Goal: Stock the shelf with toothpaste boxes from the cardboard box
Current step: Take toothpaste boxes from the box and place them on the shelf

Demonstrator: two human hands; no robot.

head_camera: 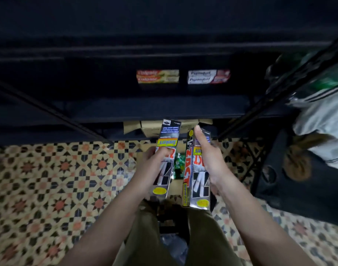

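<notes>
Over a patterned tile floor (49,179), left hand (154,160) gripping one Zact toothpaste box (165,160), right hand (206,158) clasping another Zact box (197,179), Colgate boxes (157,76) and Pepsodent boxes (208,76) on the dark shelf (164,106), cardboard box (151,125) below

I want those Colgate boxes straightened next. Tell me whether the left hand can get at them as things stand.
Probably not yet. The left hand already grips a Zact toothpaste box, so it has no free fingers. The way to the Colgate boxes on the dark shelf looks open otherwise.
</notes>
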